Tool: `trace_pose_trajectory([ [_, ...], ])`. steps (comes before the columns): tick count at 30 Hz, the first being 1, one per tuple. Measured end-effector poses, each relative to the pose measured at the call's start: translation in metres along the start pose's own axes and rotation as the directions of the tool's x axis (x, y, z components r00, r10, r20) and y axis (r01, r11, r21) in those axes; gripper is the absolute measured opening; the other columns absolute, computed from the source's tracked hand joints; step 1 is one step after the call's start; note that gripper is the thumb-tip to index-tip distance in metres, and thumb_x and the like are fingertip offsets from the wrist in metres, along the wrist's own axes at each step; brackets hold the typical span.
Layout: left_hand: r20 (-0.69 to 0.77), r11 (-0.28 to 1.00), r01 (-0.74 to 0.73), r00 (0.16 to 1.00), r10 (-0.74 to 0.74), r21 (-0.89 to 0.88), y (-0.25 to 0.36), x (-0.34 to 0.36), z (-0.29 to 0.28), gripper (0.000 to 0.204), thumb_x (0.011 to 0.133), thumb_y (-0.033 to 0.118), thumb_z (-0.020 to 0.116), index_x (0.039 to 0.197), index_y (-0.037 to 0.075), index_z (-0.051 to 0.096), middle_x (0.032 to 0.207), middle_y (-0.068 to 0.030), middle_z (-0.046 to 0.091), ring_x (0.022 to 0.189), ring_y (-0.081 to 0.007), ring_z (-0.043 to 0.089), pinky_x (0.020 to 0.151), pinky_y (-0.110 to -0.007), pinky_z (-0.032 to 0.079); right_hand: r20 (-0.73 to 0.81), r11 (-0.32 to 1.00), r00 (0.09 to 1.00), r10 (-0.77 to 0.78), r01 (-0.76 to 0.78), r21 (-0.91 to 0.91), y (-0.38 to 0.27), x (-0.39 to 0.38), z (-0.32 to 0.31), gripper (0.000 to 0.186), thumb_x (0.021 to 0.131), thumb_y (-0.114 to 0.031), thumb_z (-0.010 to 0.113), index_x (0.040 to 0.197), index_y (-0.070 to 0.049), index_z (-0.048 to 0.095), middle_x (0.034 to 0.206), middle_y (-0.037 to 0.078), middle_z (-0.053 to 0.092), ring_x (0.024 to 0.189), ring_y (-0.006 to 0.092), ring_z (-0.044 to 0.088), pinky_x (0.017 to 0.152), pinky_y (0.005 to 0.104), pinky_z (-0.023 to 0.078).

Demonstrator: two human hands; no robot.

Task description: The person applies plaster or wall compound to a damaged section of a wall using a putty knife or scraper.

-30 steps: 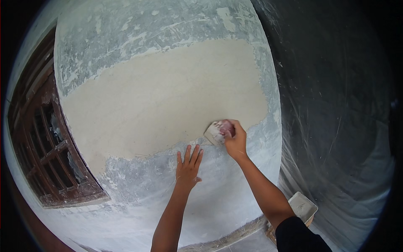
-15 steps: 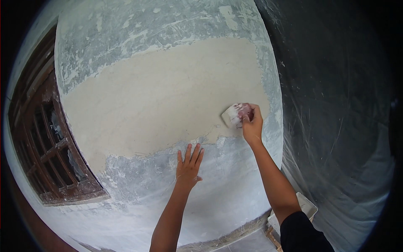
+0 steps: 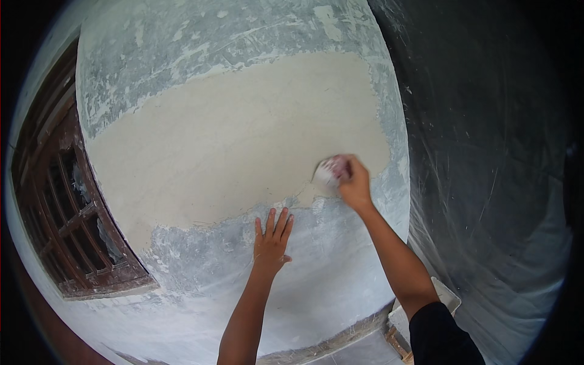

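Observation:
My right hand (image 3: 354,182) grips a putty scraper (image 3: 328,176), reddish at the grip and smeared white, slightly blurred. Its blade edge is at the lower right part of a wide beige patch of putty (image 3: 243,134) on the wall; whether it presses on the surface cannot be made out. Below the patch's ragged lower border, my left hand (image 3: 272,240) lies flat on the grey-white wall (image 3: 292,298), fingers spread and holding nothing.
A dark brown wooden window (image 3: 76,219) with barred panes is set in the wall at left. Dark plastic sheeting (image 3: 486,152) hangs along the right side. A whitish tub (image 3: 447,296) stands at lower right, beside my right sleeve, above grey floor tiles (image 3: 359,350).
My right hand has moved the scraper a little left and down across the lower right of the putty patch. My left hand stays in place on the wall.

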State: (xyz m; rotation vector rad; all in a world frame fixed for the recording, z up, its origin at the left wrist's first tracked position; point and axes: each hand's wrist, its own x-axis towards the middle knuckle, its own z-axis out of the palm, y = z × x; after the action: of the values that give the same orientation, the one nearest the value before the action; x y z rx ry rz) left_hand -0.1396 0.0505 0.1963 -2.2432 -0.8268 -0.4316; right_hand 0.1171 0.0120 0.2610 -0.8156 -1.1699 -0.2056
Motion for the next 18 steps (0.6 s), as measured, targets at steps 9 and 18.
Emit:
trace_pose_trajectory([
  [9, -0.001, 1.000, 0.002, 1.000, -0.002, -0.010, 0.000, 0.000, 0.001, 0.124, 0.053, 0.049, 0.086, 0.152, 0.013, 0.021, 0.161, -0.0097, 0.008, 0.148, -0.0360, 0.008, 0.114, -0.064, 0.012, 0.088, 0.993, 0.991, -0.101, 0.106, -0.059, -0.010, 0.003, -0.004, 0.028, 0.083, 0.018, 0.045, 0.104, 0.003, 0.054, 0.098, 0.013, 0.064, 0.089, 0.0187, 0.063, 0.083, 0.0283, 0.050],
  [18, -0.008, 1.000, 0.003, 1.000, -0.002, 0.028, 0.000, 0.001, 0.002, 0.125, 0.053, 0.052, 0.085, 0.152, 0.013, 0.021, 0.161, -0.0090, 0.009, 0.147, -0.0358, 0.008, 0.114, -0.064, 0.012, 0.129, 0.993, 0.989, -0.077, 0.087, -0.075, -0.010, 0.004, 0.000, 0.030, 0.083, 0.018, 0.044, 0.104, 0.001, 0.057, 0.095, 0.012, 0.063, 0.092, 0.0166, 0.063, 0.084, 0.0263, 0.048],
])
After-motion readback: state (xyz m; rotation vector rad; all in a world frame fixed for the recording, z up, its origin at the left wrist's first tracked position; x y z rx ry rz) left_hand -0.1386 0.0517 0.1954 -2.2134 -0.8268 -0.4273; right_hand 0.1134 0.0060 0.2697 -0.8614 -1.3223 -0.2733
